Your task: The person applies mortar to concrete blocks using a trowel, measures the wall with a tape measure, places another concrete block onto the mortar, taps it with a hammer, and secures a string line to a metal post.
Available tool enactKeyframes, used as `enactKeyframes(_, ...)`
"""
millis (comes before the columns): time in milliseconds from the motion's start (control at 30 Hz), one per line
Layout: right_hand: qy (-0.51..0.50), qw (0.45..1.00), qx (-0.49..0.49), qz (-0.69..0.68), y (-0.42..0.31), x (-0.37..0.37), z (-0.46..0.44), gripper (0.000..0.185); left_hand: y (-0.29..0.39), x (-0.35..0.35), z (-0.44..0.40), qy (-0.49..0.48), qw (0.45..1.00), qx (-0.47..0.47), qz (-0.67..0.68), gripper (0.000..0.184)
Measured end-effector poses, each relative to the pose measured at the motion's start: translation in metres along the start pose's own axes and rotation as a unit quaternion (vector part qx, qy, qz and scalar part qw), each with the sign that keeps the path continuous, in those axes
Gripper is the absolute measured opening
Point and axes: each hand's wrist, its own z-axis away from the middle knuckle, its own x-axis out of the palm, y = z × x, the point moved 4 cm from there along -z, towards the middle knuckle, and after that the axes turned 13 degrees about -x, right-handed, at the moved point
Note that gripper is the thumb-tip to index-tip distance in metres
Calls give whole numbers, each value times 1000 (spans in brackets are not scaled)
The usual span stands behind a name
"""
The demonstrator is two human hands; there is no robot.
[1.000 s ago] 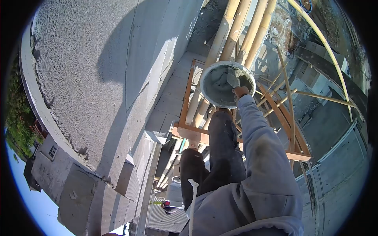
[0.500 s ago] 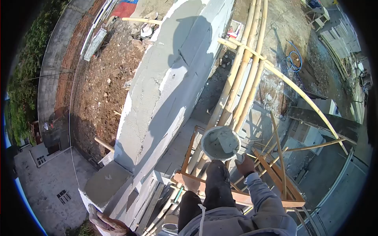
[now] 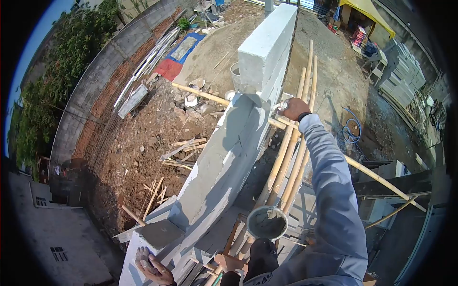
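Biggest worry for me here is balance. The right hand (image 3: 293, 109) is clenched around the trowel (image 3: 281, 105), way out at arm's length beside the wall, so leaning any further could pull the body off its footing. Left hand (image 3: 155, 269) isn't grasping anything as far as I can see: fingers laid loosely on the white block (image 3: 129, 264) at the near end, and I can't tell how much weight is on it. If that block isn't set firm, it's a poor thing to lean on.

Next one: the bucket (image 3: 248, 225) of mortar sits over the bamboo poles (image 3: 286, 164), right by the person's knee (image 3: 261, 252). Round poles plus a stray knee could easily mean a tipped bucket. Any mortar slipping off the trowel could also drop down the wall's near side, since the blade is right at the edge.

Surface-wise, the wall top carries a grey mortar layer (image 3: 202, 190), ragged along its edges, running up to a raised white block section (image 3: 267, 43). It's outdoors in hard sun: rubbly brown soil (image 3: 129, 164) to the left, a coiled blue hose (image 3: 350, 131) and stacked blocks (image 3: 400, 71) to the right, yellow tarp (image 3: 369, 16) at the back.
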Motion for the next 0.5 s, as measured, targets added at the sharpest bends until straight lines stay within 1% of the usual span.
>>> enactKeyframes(33, 4, 1000, 23, -9, -10, -21, -2, 51, -2, 0, 0, -1, 1000, 6, -13, 27)
enactKeyframes(67, -1, 995, 64, -80, 6, -17, -20, 47, -4, 1, -1, -2, 1000, 14, -28, 28)
enactKeyframes(100, -12, 992, 72, -104, 11, -23, -28, 44, -7, 1, 0, -3, 997, 33, -67, 29)
enactKeyframes(133, -25, 988, 81, -128, 16, -27, -33, 41, -16, 1, 5, -5, 985, 76, -156, 30)
enactKeyframes(167, -16, 987, 81, -137, 25, -28, -39, 40, -25, 1, 10, -11, 959, 121, -255, 32)
enactKeyframes(200, -6, 986, 78, -145, 33, -28, -47, 40, -30, 1, 14, -13, 938, 149, -312, 33)
enactKeyframes(233, 3, 986, 75, -152, 35, -33, -53, 39, -27, 3, 14, -16, 924, 158, -347, 35)
enactKeyframes(267, -1, 988, 58, -145, 36, -42, -60, 40, -25, 4, 10, -16, 967, 95, -237, 31)
enactKeyframes(300, -6, 989, 42, -139, 32, -56, -62, 40, -17, 4, 4, -4, 993, 39, -116, 27)
enactKeyframes(333, -15, 991, 28, -133, 28, -70, -61, 41, -13, 4, 0, 1, 1000, -21, 2, 25)
enactKeyframes(367, 22, 987, 10, -159, 24, -86, -58, 35, -15, 5, 1, 11, 999, -37, 27, 24)
enactKeyframes(467, -5, 970, 29, -240, 14, -123, -51, 27, -11, 2, -4, -6, 999, -23, 32, 23)
enactKeyframes(500, -2, 968, 29, -251, 16, -129, -54, 25, -13, 3, -4, -7, 999, -33, 36, 22)
